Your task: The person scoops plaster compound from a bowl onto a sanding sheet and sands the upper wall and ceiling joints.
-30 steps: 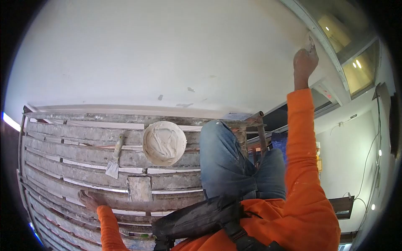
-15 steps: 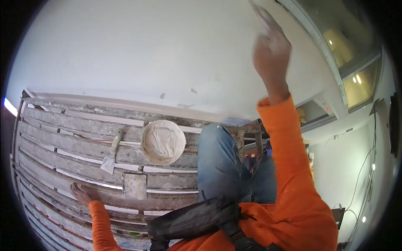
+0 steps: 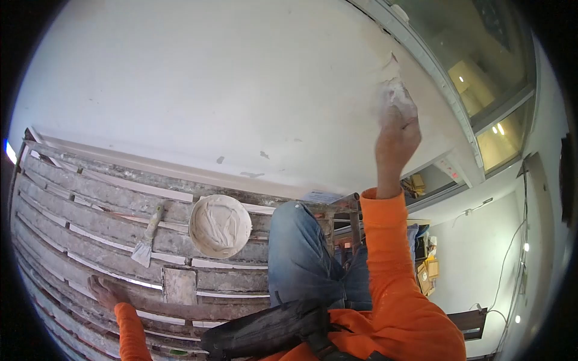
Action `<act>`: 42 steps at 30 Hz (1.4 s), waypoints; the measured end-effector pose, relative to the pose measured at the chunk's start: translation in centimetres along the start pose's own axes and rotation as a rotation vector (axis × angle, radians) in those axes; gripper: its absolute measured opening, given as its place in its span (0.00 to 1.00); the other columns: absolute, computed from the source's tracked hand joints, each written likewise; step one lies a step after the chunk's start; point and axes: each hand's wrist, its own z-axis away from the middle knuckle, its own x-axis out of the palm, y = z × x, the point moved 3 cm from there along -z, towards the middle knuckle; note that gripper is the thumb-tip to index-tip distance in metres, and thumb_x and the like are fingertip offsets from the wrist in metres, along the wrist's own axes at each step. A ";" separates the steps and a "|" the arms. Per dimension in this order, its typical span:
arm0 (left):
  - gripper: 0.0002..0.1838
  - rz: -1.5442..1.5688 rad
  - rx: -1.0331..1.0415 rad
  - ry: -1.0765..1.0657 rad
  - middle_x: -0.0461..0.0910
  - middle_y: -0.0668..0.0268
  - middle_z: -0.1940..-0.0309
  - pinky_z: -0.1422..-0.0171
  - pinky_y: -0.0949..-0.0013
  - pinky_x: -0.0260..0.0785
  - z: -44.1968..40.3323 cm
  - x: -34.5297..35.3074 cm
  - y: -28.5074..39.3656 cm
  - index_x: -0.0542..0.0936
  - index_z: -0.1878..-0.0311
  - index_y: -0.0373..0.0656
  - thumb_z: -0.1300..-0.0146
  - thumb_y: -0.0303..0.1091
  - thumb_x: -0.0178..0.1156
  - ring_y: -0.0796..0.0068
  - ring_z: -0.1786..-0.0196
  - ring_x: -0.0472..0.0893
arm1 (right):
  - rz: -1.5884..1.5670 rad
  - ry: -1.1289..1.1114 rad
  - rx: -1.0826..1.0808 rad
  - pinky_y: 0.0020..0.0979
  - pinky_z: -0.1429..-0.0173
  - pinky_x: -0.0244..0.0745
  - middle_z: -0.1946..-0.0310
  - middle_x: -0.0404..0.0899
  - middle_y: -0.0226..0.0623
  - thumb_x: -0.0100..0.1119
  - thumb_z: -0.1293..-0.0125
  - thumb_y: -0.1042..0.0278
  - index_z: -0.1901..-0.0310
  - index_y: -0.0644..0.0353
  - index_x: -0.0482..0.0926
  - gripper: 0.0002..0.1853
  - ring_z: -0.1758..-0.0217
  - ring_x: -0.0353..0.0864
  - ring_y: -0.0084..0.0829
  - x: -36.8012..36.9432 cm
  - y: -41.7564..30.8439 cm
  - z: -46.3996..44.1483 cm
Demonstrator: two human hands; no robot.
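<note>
My right hand is raised at the pale wall, closed round a putty-covered tool whose handle is hidden; its tip is near the wall's upper right part. My left hand rests on the slatted scaffold platform, fingers spread, holding nothing. A round tub of white putty stands on the slats beside my knee. Left of the tub lies a scraper with a putty-smeared blade. A flat square plate lies below the tub, right of my left hand.
A metal frame with glass panes edges the wall at right. Beyond it hang cables on another wall. Cardboard boxes show below, behind my right arm. A black strap bag lies across my waist.
My right hand has swept left from the frame's edge, then back to the wall with the tool. The view has shifted, while my left hand stays on the slats.
</note>
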 end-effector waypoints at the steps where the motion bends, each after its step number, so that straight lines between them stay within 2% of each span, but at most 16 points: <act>1: 0.27 -0.005 -0.029 -0.022 0.67 0.51 0.38 0.30 0.56 0.57 0.0 0.0 -0.1 0.70 0.40 0.34 0.28 0.48 0.43 0.52 0.34 0.65 | 0.382 0.023 -0.519 0.38 0.42 0.67 0.49 0.75 0.40 0.51 0.38 0.75 0.44 0.62 0.71 0.19 0.44 0.74 0.39 0.7 -0.6 -0.5; 2: 0.27 -0.012 -0.003 -0.030 0.67 0.51 0.37 0.30 0.56 0.58 0.0 0.3 -0.5 0.69 0.39 0.34 0.28 0.48 0.43 0.53 0.33 0.65 | 0.765 0.047 -1.037 0.40 0.39 0.63 0.46 0.73 0.41 0.51 0.40 0.77 0.41 0.60 0.70 0.23 0.39 0.71 0.41 1.8 -0.5 -0.4; 6: 0.28 0.006 0.033 0.038 0.66 0.52 0.37 0.30 0.56 0.57 0.1 1.5 -2.3 0.67 0.37 0.34 0.28 0.50 0.43 0.53 0.33 0.64 | 0.979 0.209 -1.134 0.50 0.36 0.54 0.34 0.62 0.39 0.59 0.47 0.79 0.32 0.49 0.62 0.38 0.31 0.61 0.45 3.5 4.1 -3.0; 10: 0.31 0.039 0.073 0.030 0.66 0.51 0.37 0.29 0.54 0.55 0.2 0.6 -0.9 0.67 0.37 0.34 0.28 0.53 0.39 0.51 0.32 0.63 | 0.924 0.234 -1.257 0.46 0.32 0.49 0.33 0.62 0.41 0.51 0.47 0.80 0.31 0.54 0.62 0.37 0.29 0.56 0.42 4.4 3.6 -5.1; 12: 0.31 0.014 0.103 0.043 0.66 0.50 0.37 0.28 0.54 0.55 0.4 0.3 -0.4 0.67 0.37 0.34 0.28 0.53 0.38 0.51 0.32 0.63 | 1.110 0.294 -1.158 0.47 0.33 0.49 0.33 0.61 0.42 0.52 0.47 0.79 0.31 0.54 0.62 0.37 0.29 0.57 0.43 4.7 3.9 -5.4; 19: 0.31 0.009 0.077 0.059 0.67 0.48 0.37 0.28 0.54 0.54 0.3 0.5 -0.6 0.69 0.38 0.32 0.27 0.52 0.37 0.50 0.33 0.64 | 1.083 0.320 -1.267 0.52 0.32 0.49 0.32 0.59 0.47 0.52 0.46 0.78 0.31 0.57 0.61 0.37 0.29 0.56 0.49 4.6 5.4 -7.3; 21: 0.31 0.015 0.049 0.066 0.67 0.48 0.37 0.28 0.54 0.54 0.4 0.9 -0.6 0.68 0.38 0.32 0.27 0.52 0.37 0.49 0.33 0.64 | 1.071 0.176 -1.181 0.57 0.29 0.46 0.31 0.56 0.49 0.52 0.46 0.78 0.30 0.58 0.58 0.38 0.28 0.53 0.52 5.7 5.0 -7.9; 25: 0.31 0.016 0.059 0.045 0.66 0.47 0.37 0.28 0.54 0.53 0.1 0.3 0.0 0.68 0.38 0.30 0.27 0.50 0.37 0.49 0.32 0.64 | 1.027 0.168 -1.134 0.56 0.30 0.48 0.29 0.53 0.47 0.59 0.48 0.78 0.28 0.54 0.54 0.43 0.28 0.54 0.54 6.0 5.2 -8.4; 28: 0.31 -0.025 0.130 0.021 0.66 0.48 0.36 0.27 0.54 0.52 0.3 1.4 -2.4 0.68 0.37 0.31 0.27 0.51 0.36 0.50 0.32 0.63 | 1.262 0.191 -1.036 0.56 0.30 0.48 0.28 0.51 0.49 0.58 0.45 0.75 0.27 0.54 0.52 0.42 0.28 0.52 0.56 5.5 5.0 -8.7; 31: 0.32 -0.025 0.032 -0.033 0.66 0.49 0.36 0.27 0.54 0.53 0.0 0.9 -1.8 0.67 0.36 0.33 0.27 0.52 0.37 0.51 0.32 0.63 | 1.352 0.102 -1.041 0.54 0.29 0.49 0.27 0.50 0.46 0.56 0.42 0.75 0.27 0.52 0.52 0.41 0.27 0.52 0.55 4.5 3.5 -6.8; 34: 0.33 -0.014 0.184 0.036 0.66 0.50 0.36 0.28 0.54 0.53 0.3 2.7 -4.8 0.67 0.36 0.34 0.28 0.55 0.37 0.52 0.31 0.63 | 1.452 0.065 -0.967 0.52 0.29 0.51 0.28 0.53 0.44 0.52 0.40 0.78 0.27 0.50 0.52 0.39 0.25 0.51 0.48 1.7 2.9 -4.7; 36: 0.34 -0.048 0.139 0.022 0.66 0.51 0.36 0.28 0.54 0.53 0.5 1.9 -3.2 0.67 0.36 0.34 0.28 0.56 0.36 0.53 0.31 0.63 | 1.495 -0.180 -0.869 0.46 0.30 0.58 0.29 0.56 0.43 0.47 0.38 0.79 0.27 0.49 0.53 0.36 0.28 0.58 0.42 -1.9 3.9 -3.5; 37: 0.35 -0.084 0.090 0.004 0.66 0.51 0.35 0.28 0.54 0.53 0.3 1.5 -2.5 0.67 0.36 0.35 0.28 0.57 0.36 0.53 0.31 0.63 | 1.489 -0.174 -0.865 0.46 0.30 0.58 0.29 0.56 0.43 0.47 0.38 0.79 0.27 0.49 0.53 0.36 0.28 0.58 0.42 -3.8 4.4 -3.1; 39: 0.35 -0.033 0.034 -0.015 0.65 0.52 0.35 0.28 0.54 0.53 0.2 1.2 -2.3 0.67 0.36 0.35 0.29 0.58 0.35 0.53 0.31 0.63 | 1.137 -0.137 -0.533 0.37 0.33 0.64 0.32 0.60 0.47 0.45 0.38 0.79 0.28 0.53 0.54 0.34 0.33 0.67 0.41 -8.0 5.9 -3.8; 40: 0.35 -0.032 0.040 -0.005 0.65 0.52 0.35 0.28 0.54 0.53 0.3 1.3 -2.2 0.67 0.36 0.36 0.29 0.59 0.35 0.53 0.31 0.63 | 1.132 -0.134 -0.532 0.37 0.33 0.64 0.32 0.60 0.47 0.45 0.38 0.79 0.28 0.53 0.54 0.34 0.33 0.67 0.41 -9.2 6.6 -4.9; 42: 0.35 -0.038 0.068 -0.001 0.65 0.52 0.36 0.28 0.54 0.54 -0.1 1.4 -2.0 0.67 0.36 0.36 0.29 0.59 0.35 0.53 0.31 0.63 | 1.338 0.206 -0.642 0.32 0.35 0.67 0.33 0.62 0.50 0.41 0.41 0.83 0.29 0.59 0.55 0.34 0.37 0.71 0.44 -10.9 7.1 -7.2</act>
